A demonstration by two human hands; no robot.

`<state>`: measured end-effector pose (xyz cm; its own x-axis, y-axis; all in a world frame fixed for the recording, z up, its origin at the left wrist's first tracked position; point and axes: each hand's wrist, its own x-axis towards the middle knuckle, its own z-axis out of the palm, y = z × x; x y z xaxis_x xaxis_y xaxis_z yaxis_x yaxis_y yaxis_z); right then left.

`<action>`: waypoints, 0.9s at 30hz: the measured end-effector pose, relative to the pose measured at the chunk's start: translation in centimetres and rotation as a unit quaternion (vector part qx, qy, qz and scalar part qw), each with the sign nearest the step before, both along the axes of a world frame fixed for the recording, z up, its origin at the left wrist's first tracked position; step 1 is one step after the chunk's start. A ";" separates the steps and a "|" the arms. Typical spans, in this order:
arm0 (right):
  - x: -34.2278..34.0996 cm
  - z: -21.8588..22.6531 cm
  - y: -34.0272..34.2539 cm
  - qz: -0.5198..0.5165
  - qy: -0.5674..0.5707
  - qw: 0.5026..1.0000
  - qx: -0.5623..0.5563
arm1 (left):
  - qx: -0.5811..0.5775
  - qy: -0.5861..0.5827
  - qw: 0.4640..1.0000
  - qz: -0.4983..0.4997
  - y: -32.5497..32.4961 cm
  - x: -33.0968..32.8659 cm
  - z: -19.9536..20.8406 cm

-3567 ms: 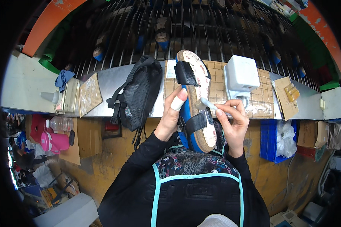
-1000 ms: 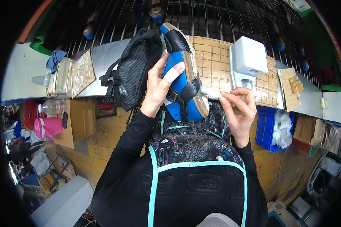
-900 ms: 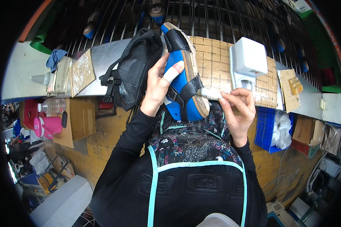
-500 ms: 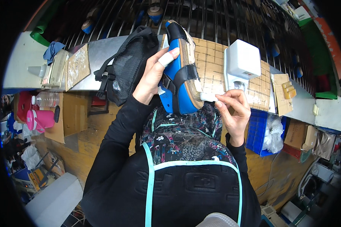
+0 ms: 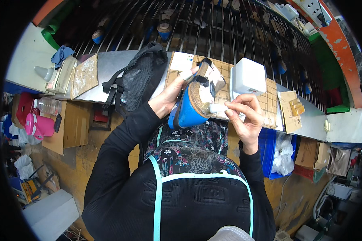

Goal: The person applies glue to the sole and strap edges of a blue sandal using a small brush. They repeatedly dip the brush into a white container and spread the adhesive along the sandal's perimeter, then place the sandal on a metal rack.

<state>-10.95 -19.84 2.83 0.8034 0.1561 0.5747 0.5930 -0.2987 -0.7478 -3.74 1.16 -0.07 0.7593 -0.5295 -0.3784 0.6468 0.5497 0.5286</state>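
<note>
Above the flower-patterned cloth (image 5: 175,156) on your lap, your left hand (image 5: 169,96) grips the blue-soled sandal (image 5: 188,110), which is tilted, one rounded end toward you. The fingers of your right hand (image 5: 248,120) pinch narrowly the small white-handled brush (image 5: 218,108), its tip at the sandal's edge. Beyond, on the counter (image 5: 116,64), lies a black mesh bag (image 5: 140,80); a white container (image 5: 248,76) stands right of it. Farther, among metal bars (image 5: 212,40), there are blue-soled shoes (image 5: 164,33).

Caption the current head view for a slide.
Left hand grips a blue-sided sandal while the right hand holds a small white tool at its edge.
</note>
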 end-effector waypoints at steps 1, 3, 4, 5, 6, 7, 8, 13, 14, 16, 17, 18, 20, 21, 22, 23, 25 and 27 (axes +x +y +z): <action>0.1 0.2 0.1 0.012 0.006 1.000 0.000 | 0.008 -0.010 1.000 0.012 0.0 -0.8 0.1; 0.4 0.6 0.2 0.039 0.012 0.999 0.000 | 0.034 -0.016 0.999 -0.011 0.2 -1.7 0.0; 0.6 0.7 0.4 0.053 0.012 0.999 0.000 | 0.040 -0.027 0.998 -0.051 0.3 -1.8 -0.2; 0.9 0.7 0.6 0.068 0.012 0.998 0.000 | -0.003 -0.040 0.996 -0.082 0.6 -2.1 -0.5; 1.1 0.8 0.6 0.077 0.001 0.997 -0.012 | -0.032 -0.035 0.990 -0.136 0.9 -2.2 -1.0; 1.4 0.9 0.7 0.086 -0.010 0.996 -0.024 | -0.109 -0.031 0.977 -0.180 1.2 -2.6 -1.5; 1.7 1.0 0.8 0.096 -0.024 0.994 -0.034 | -0.151 -0.022 0.964 -0.218 1.6 -2.9 -2.1; 2.7 1.5 0.6 0.143 0.004 0.986 -0.089 | -0.360 0.086 0.871 -0.324 1.4 -4.9 -4.2; 3.0 1.5 0.6 0.153 0.007 0.983 -0.096 | -0.347 0.102 0.873 -0.328 1.2 -5.3 -4.2; 3.3 1.5 0.4 0.175 0.013 0.977 -0.123 | -0.378 0.157 0.851 -0.329 0.8 -6.3 -3.8; 3.5 1.6 0.1 0.185 0.016 0.972 -0.144 | -0.171 -0.156 0.933 -0.275 0.9 -6.8 -3.6; 3.6 1.7 -0.1 0.196 0.018 0.966 -0.166 | 0.061 -0.368 0.902 -0.218 1.1 -7.4 -3.4; 3.9 1.8 -0.3 0.203 0.009 0.962 -0.180 | 0.040 -0.350 0.912 -0.211 1.1 -8.0 -3.5; 4.0 1.8 -0.4 0.206 0.004 0.961 -0.187 | 0.030 -0.341 0.916 -0.208 1.1 -8.1 -3.7; 4.1 2.0 -0.7 0.211 -0.015 0.956 -0.204 | 0.021 -0.333 0.920 -0.207 1.0 -8.2 -4.1; 4.2 2.4 -1.1 0.215 -0.033 0.951 -0.221 | -0.049 -0.293 0.930 -0.215 0.8 -8.0 -4.7; 4.4 3.1 -2.0 0.223 -0.059 0.945 -0.231 | -0.364 -0.032 0.884 -0.293 0.2 -7.2 -5.8; 3.1 3.1 -2.4 0.110 0.024 0.982 -0.154 | -0.429 0.097 0.849 -0.292 0.0 -5.8 -6.5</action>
